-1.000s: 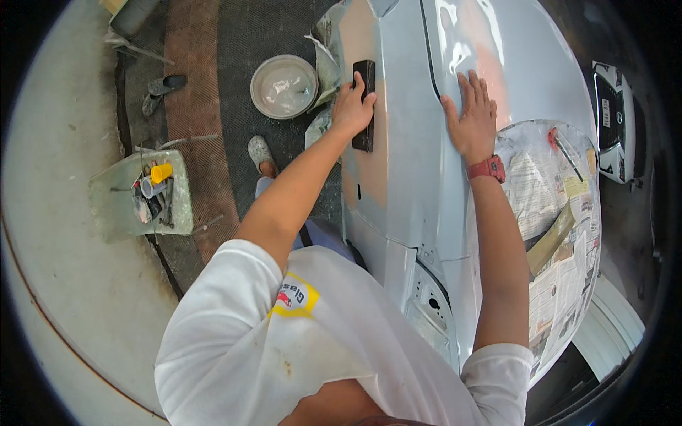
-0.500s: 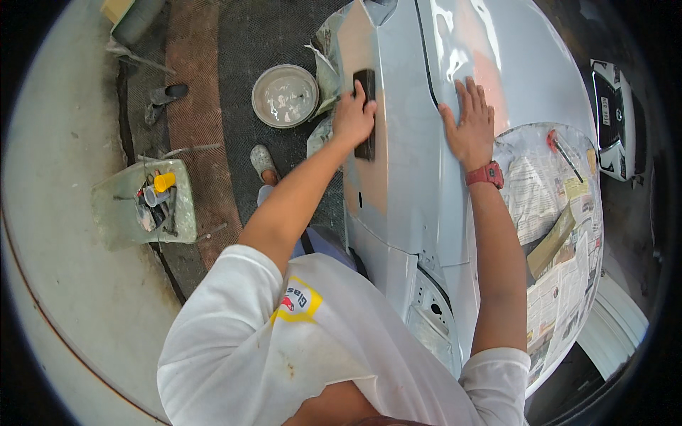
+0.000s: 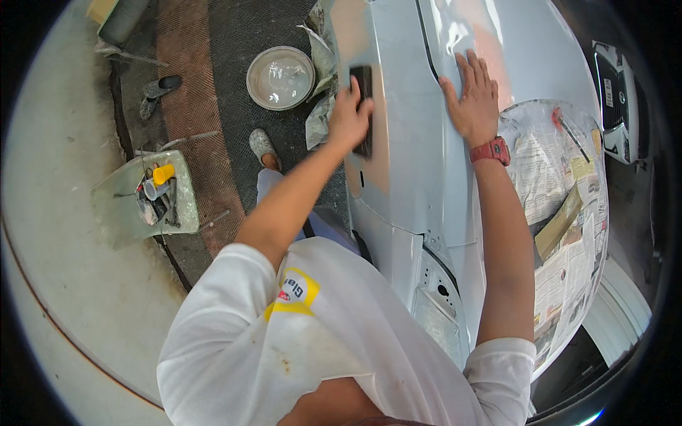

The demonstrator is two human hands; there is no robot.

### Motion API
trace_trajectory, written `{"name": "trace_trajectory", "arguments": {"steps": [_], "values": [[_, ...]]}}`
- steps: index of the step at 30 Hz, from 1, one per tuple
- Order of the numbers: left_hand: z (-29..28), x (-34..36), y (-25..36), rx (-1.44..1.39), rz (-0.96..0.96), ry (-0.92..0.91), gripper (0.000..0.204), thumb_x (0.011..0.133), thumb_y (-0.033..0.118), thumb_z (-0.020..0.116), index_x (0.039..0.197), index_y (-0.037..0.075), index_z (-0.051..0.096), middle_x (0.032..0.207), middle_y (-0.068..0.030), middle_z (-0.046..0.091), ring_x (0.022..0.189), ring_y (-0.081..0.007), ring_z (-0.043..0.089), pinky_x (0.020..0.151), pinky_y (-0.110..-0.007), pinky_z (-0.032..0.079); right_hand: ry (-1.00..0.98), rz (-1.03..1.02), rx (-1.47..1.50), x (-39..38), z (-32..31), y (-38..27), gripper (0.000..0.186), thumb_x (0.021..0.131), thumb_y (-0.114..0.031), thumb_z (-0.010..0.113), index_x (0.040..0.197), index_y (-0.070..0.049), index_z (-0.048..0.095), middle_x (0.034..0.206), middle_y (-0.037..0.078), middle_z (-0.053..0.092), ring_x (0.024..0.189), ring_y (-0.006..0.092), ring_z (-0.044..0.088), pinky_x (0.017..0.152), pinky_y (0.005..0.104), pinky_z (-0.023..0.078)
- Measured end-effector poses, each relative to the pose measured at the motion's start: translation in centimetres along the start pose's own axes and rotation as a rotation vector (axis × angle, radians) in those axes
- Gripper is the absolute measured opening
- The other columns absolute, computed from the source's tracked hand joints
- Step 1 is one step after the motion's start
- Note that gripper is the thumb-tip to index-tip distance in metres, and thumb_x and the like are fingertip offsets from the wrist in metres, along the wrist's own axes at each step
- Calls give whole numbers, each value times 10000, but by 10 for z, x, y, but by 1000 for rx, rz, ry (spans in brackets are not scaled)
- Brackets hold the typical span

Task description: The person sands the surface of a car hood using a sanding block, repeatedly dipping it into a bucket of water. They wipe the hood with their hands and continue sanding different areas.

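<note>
The left hand (image 3: 348, 117) grasps a black sanding block (image 3: 364, 106), fingers wrapped over its left edge, and presses it flat against the side of a light grey car body panel (image 3: 405, 163). The block stands lengthwise along the panel, at 12 o'clock from the person's left shoulder. Tan filler patches show on the panel just beside the block, above and below it.

The right hand (image 3: 474, 99) lies open and flat on the same panel, fingers spread and pointing toward 12 o'clock, holding nothing. It rests at 3 o'clock from the left hand, across a dark panel seam (image 3: 428, 42). A red wristwatch (image 3: 490, 150) sits on the right wrist.

At 4 o'clock from the right hand, the windscreen area is masked with newspaper (image 3: 561, 213); a red-handled tool (image 3: 568, 128) and a strip of brown cardboard (image 3: 558, 224) lie on it.

At 9 o'clock from the sanding block, a round pale basin (image 3: 280, 77) stands on the dark mat. Crumpled masking paper (image 3: 317, 121) hangs between basin and panel. The person's foot in a grey shoe (image 3: 262, 147) is at 7 o'clock from the basin.

At 9 o'clock from the person's left elbow, a pale board (image 3: 117, 206) carries a yellow cup (image 3: 163, 173) and small tools. A pair of dark sandals (image 3: 158, 92) lies at 12 o'clock from the board. A white vehicle (image 3: 616, 99) stands at the far right edge.
</note>
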State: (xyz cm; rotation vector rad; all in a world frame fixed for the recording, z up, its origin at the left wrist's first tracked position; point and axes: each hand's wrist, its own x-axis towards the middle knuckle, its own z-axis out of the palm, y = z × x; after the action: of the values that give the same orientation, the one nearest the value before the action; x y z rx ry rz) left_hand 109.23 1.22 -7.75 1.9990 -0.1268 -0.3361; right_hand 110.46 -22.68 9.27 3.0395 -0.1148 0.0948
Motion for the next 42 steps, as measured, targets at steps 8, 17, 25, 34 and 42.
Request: {"name": "trace_trajectory", "arguments": {"steps": [8, 17, 25, 34, 42], "values": [[24, -74, -12, -27, 24, 19, 770, 979, 159, 660, 1653, 104, 291, 1558, -277, 432, 1396, -486, 462, 1151, -477, 419, 17, 5, -28, 0, 4, 6, 663, 1045, -573, 492, 1579, -182, 454, 1687, 66, 363, 1566, 300, 309, 1244, 593, 269], [3, -37, -25, -127, -72, 29, 742, 997, 283, 701, 1643, 177, 352, 1573, -261, 462, 1436, -418, 475, 1168, -462, 415, 27, -14, -10, 2, 5, 4, 664, 1040, -576, 493, 1575, -184, 457, 1686, 61, 363, 1567, 292, 305, 1248, 576, 272], [21, -123, -27, -31, 152, 11, 749, 969, 104, 659, 1642, 132, 332, 1527, -279, 482, 1321, -488, 543, 1081, -492, 486, 11, -4, -36, -3, 5, 9, 656, 1046, -561, 491, 1583, -188, 445, 1694, 59, 348, 1573, 285, 294, 1255, 565, 263], [20, -131, -4, 29, 138, 17, 757, 967, 114, 661, 1646, 116, 326, 1507, -284, 491, 1318, -492, 554, 1077, -503, 495, -25, 16, -16, 0, 3, 5, 659, 1045, -559, 490, 1589, -192, 433, 1697, 58, 342, 1581, 290, 276, 1253, 580, 257], [3, -6, -18, 176, -107, 51, 666, 1039, 284, 576, 1627, 101, 324, 1459, -246, 525, 1288, -468, 540, 1054, -529, 479, -25, 0, 8, 3, -2, 1, 663, 1039, -562, 501, 1582, -187, 440, 1695, 64, 345, 1580, 295, 276, 1251, 591, 253]]}}
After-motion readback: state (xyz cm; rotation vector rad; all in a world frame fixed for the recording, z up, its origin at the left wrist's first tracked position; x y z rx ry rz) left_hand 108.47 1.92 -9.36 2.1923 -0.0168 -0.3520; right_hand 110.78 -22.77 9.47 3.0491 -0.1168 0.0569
